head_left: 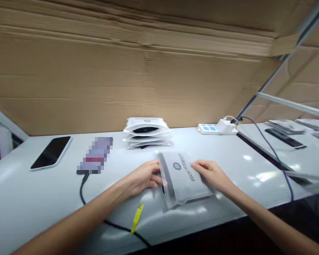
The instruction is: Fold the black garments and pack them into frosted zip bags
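A frosted plastic bag (186, 186) printed ROCKBROS lies at a slant on the table in front of me, with something dark showing at its left edge. My left hand (146, 179) is at that left edge, its fingers curled around it and one fingertip seen through the plastic. At the upper right edge, my right hand (211, 173) pinches the bag between thumb and fingers. Behind the bag stands a stack of similar bags (148, 132) with dark contents, their openings facing me.
On the left lie a dark-screened phone (51, 152) and a pixelated phone (97, 156) plugged into a black cable (117, 225) with a yellow tag (137, 217). A power strip (208, 129) holds a white charger (225, 126) at back right. Cardboard (95, 85) walls the back.
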### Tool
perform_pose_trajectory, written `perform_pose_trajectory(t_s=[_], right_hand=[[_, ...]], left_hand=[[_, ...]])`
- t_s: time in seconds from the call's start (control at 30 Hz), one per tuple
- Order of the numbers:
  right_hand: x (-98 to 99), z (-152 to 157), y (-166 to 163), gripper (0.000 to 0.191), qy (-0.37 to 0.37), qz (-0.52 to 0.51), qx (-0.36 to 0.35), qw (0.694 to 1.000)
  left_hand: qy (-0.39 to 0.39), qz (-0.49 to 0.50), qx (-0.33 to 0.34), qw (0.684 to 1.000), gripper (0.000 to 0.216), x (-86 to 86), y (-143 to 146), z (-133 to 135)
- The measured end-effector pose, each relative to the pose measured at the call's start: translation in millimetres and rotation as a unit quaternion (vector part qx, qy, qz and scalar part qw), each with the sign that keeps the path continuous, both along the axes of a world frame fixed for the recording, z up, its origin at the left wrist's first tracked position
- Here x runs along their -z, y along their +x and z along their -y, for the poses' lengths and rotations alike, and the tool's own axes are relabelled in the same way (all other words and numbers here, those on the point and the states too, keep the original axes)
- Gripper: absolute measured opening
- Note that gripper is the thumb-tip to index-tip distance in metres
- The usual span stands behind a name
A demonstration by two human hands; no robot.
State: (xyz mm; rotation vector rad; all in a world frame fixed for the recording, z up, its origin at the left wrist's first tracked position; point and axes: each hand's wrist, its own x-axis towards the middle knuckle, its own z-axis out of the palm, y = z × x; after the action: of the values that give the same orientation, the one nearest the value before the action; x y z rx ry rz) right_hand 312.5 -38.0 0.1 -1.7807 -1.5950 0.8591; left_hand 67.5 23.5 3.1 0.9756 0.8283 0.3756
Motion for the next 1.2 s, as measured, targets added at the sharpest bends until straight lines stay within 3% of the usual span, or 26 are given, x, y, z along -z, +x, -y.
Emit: perform_pose_trajectory(t_s=[0.17,0.4,0.6,0.87,0.97,1.07,1.13,1.2], right_hand=[[-2.8,6,-10,0.042,0.008,0.006,-0.007,1.0],[-4.1,16,-6,0.041,0.012,0.045,-0.038,0.998],[-9.3,20,24,0.041,0.017,0.112,0.0,0.994],[-26.1,27,81,0.027,0.009,0.22,0.093,0.971],[-34.6,30,66,0.032,0.086,0.273,0.101,0.953],[-32.7,31,29,0.034,0.185,0.311,0.04,0.931],[-21.6,29,6,0.037,0.18,0.304,-0.021,0.935],[-4.7,26,-8,0.042,0.148,0.305,-0.065,0.939]], left_hand=[[0.045,-0.054,-0.009,0.997,0.043,-0.4,7,6],[0.105,-0.089,-0.006,0.991,0.028,1.5,10,14],[0.112,-0.126,0.011,0.986,0.029,2.4,-27,12],[0.154,-0.196,-0.047,0.967,0.054,-4.3,-85,-2],[0.156,-0.2,-0.061,0.965,0.056,-2.5,-87,1],[0.147,-0.22,-0.066,0.962,0.059,2.3,-83,7],[0.17,-0.254,-0.075,0.949,0.059,5.6,-84,10],[0.268,-0.301,-0.107,0.909,0.054,7.3,-89,14]])
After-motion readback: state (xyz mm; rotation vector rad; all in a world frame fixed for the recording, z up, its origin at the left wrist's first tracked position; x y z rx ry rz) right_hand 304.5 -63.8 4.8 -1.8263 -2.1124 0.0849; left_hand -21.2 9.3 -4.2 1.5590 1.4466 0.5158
